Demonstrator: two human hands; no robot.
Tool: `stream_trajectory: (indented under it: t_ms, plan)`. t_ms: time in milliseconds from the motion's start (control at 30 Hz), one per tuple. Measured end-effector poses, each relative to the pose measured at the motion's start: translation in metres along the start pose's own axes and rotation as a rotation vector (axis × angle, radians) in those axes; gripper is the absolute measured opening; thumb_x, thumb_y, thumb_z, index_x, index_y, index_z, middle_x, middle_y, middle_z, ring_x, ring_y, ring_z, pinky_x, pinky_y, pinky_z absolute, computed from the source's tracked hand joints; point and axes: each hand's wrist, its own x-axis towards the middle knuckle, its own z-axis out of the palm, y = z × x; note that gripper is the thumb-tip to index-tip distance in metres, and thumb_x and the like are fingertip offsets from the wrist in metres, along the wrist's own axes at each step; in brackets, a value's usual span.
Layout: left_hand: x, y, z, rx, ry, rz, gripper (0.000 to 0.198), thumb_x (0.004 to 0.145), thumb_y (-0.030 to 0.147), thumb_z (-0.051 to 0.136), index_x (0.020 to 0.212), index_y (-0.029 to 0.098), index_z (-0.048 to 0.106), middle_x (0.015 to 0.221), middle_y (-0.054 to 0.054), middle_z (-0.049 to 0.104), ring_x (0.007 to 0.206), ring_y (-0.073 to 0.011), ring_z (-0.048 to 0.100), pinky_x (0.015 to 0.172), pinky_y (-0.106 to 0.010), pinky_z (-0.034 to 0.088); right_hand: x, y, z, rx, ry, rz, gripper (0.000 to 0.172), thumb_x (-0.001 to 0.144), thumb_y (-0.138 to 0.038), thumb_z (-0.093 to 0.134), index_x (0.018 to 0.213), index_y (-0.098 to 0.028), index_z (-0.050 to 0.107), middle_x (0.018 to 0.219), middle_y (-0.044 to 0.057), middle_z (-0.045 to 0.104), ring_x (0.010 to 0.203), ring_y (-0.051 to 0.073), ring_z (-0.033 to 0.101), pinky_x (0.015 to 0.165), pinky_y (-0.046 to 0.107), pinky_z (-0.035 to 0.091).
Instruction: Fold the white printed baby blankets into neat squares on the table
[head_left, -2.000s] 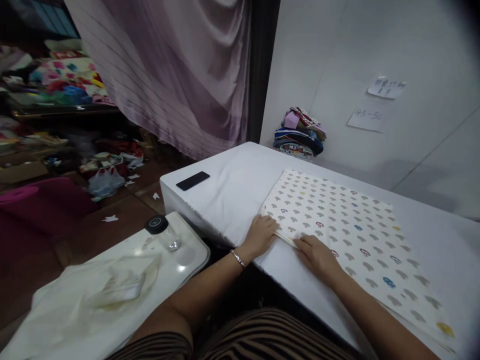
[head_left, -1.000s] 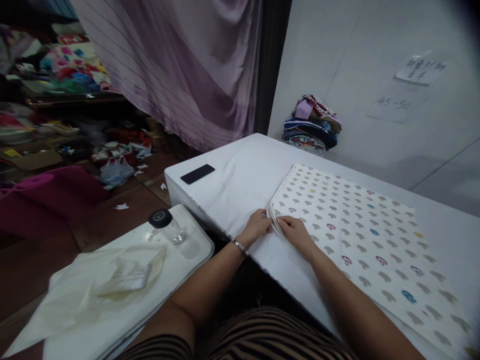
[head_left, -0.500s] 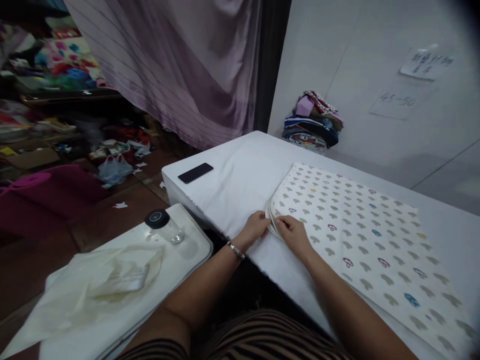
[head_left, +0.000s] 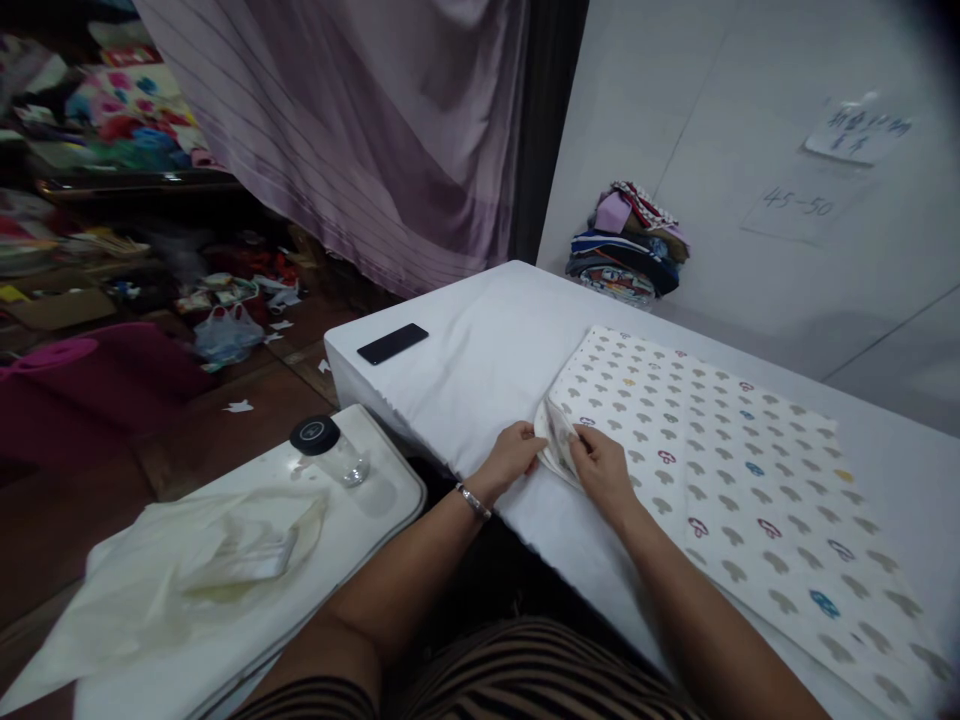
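A folded cream cloth printed with small hearts (head_left: pixel 735 470) lies flat on the white-covered table (head_left: pixel 480 360). Its near-left corner (head_left: pixel 556 440) is lifted and peeled open into layers. My left hand (head_left: pixel 512 452) pinches the lower layers of that corner at the table's front edge; a bracelet sits on its wrist. My right hand (head_left: pixel 600 468) grips the upper layers of the same corner and holds them turned up. The two hands are almost touching.
A black phone (head_left: pixel 392 343) lies at the table's far-left corner. A pile of folded clothes (head_left: pixel 626 245) sits against the white wall. To my left a lower white surface carries a black-lidded jar (head_left: pixel 330 452) and cream fabric (head_left: pixel 202 570). Clutter covers the floor behind.
My right hand slid left along the cloth's edge to join my left hand at the corner. The flat corner has since been lifted and its layers spread apart.
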Motion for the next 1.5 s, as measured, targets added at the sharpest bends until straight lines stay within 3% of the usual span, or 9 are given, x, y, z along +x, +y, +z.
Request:
stream_trajectory:
  t_ms: [67,267,600,800,900,1067,1267,1500]
  plan:
    - [0.000,0.000,0.001,-0.016,0.008,0.000,0.006,0.075,0.017,0.057,0.079,0.016,0.053,0.047,0.008,0.048,0.036,-0.0062,0.042,0.037,-0.018,0.028,-0.001,-0.001,0.000,-0.080,-0.005,0.000,0.029,0.089,-0.028,0.040,0.097,-0.019,0.066,0.083,0.006,0.068,0.074,0.018,0.059,0.068,0.028,0.042]
    - [-0.004,0.004,-0.001,-0.116,-0.003,-0.031,0.005,0.075,0.016,0.056,0.080,0.015,0.054,0.046,0.007,0.049,0.038,-0.0071,0.045,0.041,-0.018,0.034,-0.005,-0.016,0.011,-0.358,-0.177,-0.076,0.025,0.090,-0.021,0.040,0.100,-0.020,0.063,0.090,0.008,0.066,0.081,0.019,0.059,0.070,0.027,0.040]
    - [-0.008,0.008,-0.008,-0.230,-0.106,-0.077,0.014,0.072,0.010,0.057,0.086,0.011,0.059,0.056,0.003,0.057,0.045,-0.0051,0.049,0.047,-0.016,0.040,-0.006,-0.022,0.010,-0.358,-0.216,-0.075,0.029,0.090,-0.027,0.043,0.111,-0.017,0.061,0.097,0.011,0.066,0.089,0.022,0.060,0.074,0.029,0.042]
    - [-0.007,0.005,-0.009,-0.266,-0.112,-0.045,0.020,0.071,0.014,0.067,0.089,0.011,0.059,0.057,0.005,0.056,0.045,-0.0045,0.049,0.047,-0.017,0.039,-0.001,-0.004,0.006,-0.081,-0.245,-0.128,0.027,0.090,-0.029,0.044,0.105,-0.021,0.065,0.092,0.007,0.068,0.086,0.020,0.060,0.079,0.031,0.044]
    - [-0.007,0.005,-0.011,-0.280,-0.132,-0.041,0.023,0.070,0.016,0.070,0.091,0.010,0.060,0.055,0.005,0.054,0.046,-0.0048,0.049,0.047,-0.017,0.039,0.001,0.005,0.002,0.100,-0.222,-0.084,0.028,0.089,-0.030,0.042,0.098,-0.022,0.068,0.088,0.005,0.069,0.085,0.020,0.060,0.079,0.032,0.046]
    - [-0.008,0.007,-0.012,-0.342,-0.056,-0.089,0.024,0.070,0.015,0.070,0.092,0.010,0.062,0.067,-0.001,0.060,0.055,-0.0067,0.054,0.051,-0.018,0.042,-0.001,0.002,-0.001,0.074,-0.074,-0.014,0.030,0.089,-0.031,0.041,0.097,-0.019,0.067,0.086,0.006,0.069,0.081,0.021,0.060,0.076,0.032,0.046]
    - [-0.015,0.014,-0.004,-0.348,0.019,-0.094,0.012,0.073,0.009,0.061,0.086,0.011,0.062,0.075,-0.003,0.065,0.065,-0.0087,0.060,0.061,-0.019,0.048,-0.003,-0.008,0.005,-0.093,-0.205,-0.126,0.028,0.090,-0.024,0.039,0.101,-0.019,0.064,0.088,0.007,0.066,0.082,0.019,0.058,0.076,0.030,0.043]
    - [-0.016,0.017,-0.002,-0.346,0.074,-0.099,0.013,0.071,0.008,0.061,0.083,0.013,0.062,0.069,-0.001,0.063,0.061,-0.0088,0.059,0.061,-0.020,0.050,-0.003,-0.010,0.002,-0.206,-0.210,-0.135,0.024,0.090,-0.021,0.040,0.097,-0.019,0.063,0.088,0.006,0.065,0.082,0.019,0.058,0.073,0.028,0.041]
